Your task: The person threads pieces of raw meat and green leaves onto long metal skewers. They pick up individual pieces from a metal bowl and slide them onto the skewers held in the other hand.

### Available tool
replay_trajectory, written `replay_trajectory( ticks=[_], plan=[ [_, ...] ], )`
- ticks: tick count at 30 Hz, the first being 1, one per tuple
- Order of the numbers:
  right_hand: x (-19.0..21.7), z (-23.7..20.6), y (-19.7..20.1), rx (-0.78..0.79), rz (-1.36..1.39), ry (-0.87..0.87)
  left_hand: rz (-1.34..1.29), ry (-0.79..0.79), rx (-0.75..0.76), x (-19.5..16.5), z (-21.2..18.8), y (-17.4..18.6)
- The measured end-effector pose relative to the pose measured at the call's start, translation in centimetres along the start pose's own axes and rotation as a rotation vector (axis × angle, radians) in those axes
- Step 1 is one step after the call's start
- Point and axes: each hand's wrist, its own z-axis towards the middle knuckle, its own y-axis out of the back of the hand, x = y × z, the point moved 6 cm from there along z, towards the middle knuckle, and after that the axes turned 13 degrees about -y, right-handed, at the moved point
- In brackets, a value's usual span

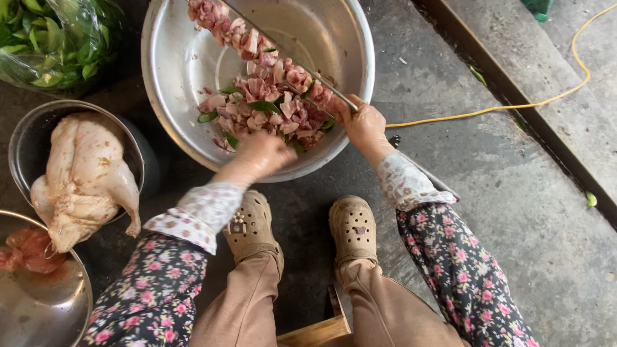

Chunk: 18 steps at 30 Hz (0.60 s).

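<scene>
My right hand (pixel 364 123) is closed around the end of a metal skewer (pixel 302 64) full of meat pieces (pixel 270 106), over the big steel bowl (pixel 168 77) on the floor. My left hand (pixel 260 156) presses into the meat, its grip hidden from me.

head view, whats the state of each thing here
big steel bowl: tilted, holds cut meat with leaves
skewer: loaded with meat pieces
right hand: gripping the skewer
left hand: in the meat pile
whole plucked bird: raw, lying in a smaller bowl
</scene>
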Motion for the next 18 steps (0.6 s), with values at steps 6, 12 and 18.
replay_trajectory(
  ticks=[6,12,18],
  plan=[
    [0.4,-1.0,0.1,-0.147,-0.086,0.188,0.556,-0.401,-0.262,-5.8,3.3,-5.0],
    [-1.6,-1.0,1.4,-0.157,0.015,0.308,0.465,-0.468,-0.226,-6.6,2.1,-6.7],
    [-1.3,0.1,1.9,-0.191,-0.062,0.430,-0.196,0.032,0.032,-2.3,2.8,-0.6]
  ],
)
